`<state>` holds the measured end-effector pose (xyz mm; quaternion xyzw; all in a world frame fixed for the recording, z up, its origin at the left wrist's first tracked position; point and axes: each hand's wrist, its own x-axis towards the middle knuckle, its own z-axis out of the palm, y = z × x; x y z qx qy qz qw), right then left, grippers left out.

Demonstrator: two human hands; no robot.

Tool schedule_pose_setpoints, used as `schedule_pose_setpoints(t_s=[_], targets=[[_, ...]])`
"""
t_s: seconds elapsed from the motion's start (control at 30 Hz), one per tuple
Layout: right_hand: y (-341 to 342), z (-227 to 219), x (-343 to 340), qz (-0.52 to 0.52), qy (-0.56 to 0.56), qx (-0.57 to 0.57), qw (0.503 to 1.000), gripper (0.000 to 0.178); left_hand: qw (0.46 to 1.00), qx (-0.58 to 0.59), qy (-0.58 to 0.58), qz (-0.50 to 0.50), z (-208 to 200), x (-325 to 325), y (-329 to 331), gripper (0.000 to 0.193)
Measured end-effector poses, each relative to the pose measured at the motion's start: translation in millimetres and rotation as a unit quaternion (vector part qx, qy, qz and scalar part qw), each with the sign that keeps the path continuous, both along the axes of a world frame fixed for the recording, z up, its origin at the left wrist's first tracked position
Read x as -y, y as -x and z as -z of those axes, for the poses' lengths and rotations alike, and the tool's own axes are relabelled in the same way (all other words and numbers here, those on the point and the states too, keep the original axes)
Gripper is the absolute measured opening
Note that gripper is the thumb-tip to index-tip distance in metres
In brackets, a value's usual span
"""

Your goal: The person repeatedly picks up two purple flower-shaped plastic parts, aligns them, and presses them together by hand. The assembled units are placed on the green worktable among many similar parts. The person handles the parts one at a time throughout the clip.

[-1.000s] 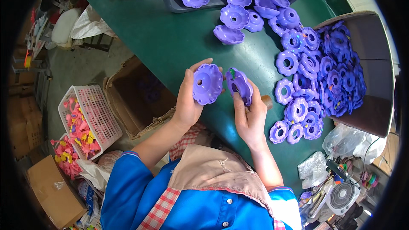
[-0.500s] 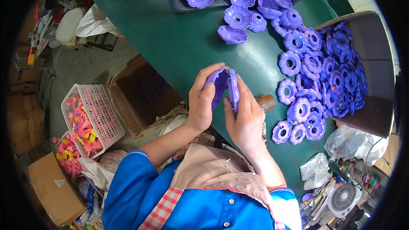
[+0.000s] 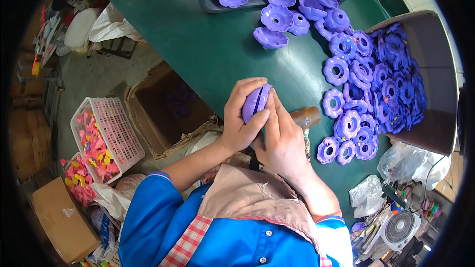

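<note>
Over the green table's near edge, both my hands press two purple plastic pieces face to face, with a thin dark seam showing between them. My left hand (image 3: 236, 126) is closed around the scalloped flower-shaped bowl (image 3: 251, 105). Against it, my right hand (image 3: 286, 143) holds the flower-shaped ring (image 3: 264, 94), its fingers laid mostly over it. More purple rings (image 3: 348, 123) lie on the table to the right and heap up inside a tipped cardboard box (image 3: 430, 84). Loose purple bowls (image 3: 277, 17) sit at the far side, beside and in a dark grey crate (image 3: 203, 1).
A brown cylinder (image 3: 308, 116) lies just right of my right hand. Below the table's left edge stands an open cardboard box (image 3: 148, 113) with purple pieces inside. A white basket (image 3: 126, 136) of pink and yellow parts is further left. A fan (image 3: 400, 227) is at lower right.
The bowl and ring, held apart with a gap before, are now pressed together. My right hand has moved left and its fingers have flattened over the ring.
</note>
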<state>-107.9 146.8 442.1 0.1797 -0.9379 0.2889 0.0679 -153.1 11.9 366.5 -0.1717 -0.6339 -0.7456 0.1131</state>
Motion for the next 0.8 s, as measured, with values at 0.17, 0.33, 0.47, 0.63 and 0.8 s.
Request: schedule_pose_setpoints(t_s=[0.17,0.33,0.47,0.63,0.8], targets=[[-24,8,-39,0.044,0.038,0.053,0.997,0.077,0.968,-0.095,0.233,0.02,-6,29,20,0.047],[-76,52,-83,0.231,-0.017,0.093,0.968,0.057,0.846,-0.187,0.499,-0.028,25,34,30,0.062],[-62,27,-75,0.192,0.08,0.093,0.974,0.038,0.886,-0.136,0.437,-0.075,28,36,25,0.092],[-32,0,-64,-0.06,0.198,-0.068,0.976,0.021,0.857,-0.019,0.489,-0.159,38,37,11,0.11],[-9,39,-30,0.128,0.153,0.174,0.964,0.045,0.857,-0.015,0.488,-0.164,34,31,15,0.102]])
